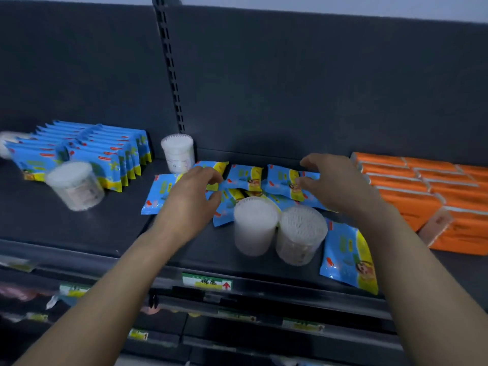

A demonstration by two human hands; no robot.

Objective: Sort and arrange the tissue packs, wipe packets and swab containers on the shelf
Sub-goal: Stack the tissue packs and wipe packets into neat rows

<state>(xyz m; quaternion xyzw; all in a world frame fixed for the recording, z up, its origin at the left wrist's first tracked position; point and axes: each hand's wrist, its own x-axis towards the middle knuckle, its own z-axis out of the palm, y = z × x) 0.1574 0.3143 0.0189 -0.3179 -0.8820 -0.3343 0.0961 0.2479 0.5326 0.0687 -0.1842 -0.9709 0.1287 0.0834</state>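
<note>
Several blue-and-yellow wipe packets [244, 178] lie scattered flat in the middle of the dark shelf [79, 228]. My left hand [191, 198] hovers over the left ones with curled, spread fingers. My right hand [335, 182] reaches over the right ones, fingertips touching a packet [284, 182]. Neither hand has a firm hold that I can see. Two round swab containers [254, 228] [301, 235] stand in front of the loose packets. Another wipe packet [348, 257] lies near the front edge at the right.
A tidy row of upright wipe packets [105, 151] stands at the left, with a swab container [75, 184] before it and another [178, 153] by the back panel. Orange tissue packs [427, 191] are stacked at the right. A price label [207, 282] marks the shelf's front rail.
</note>
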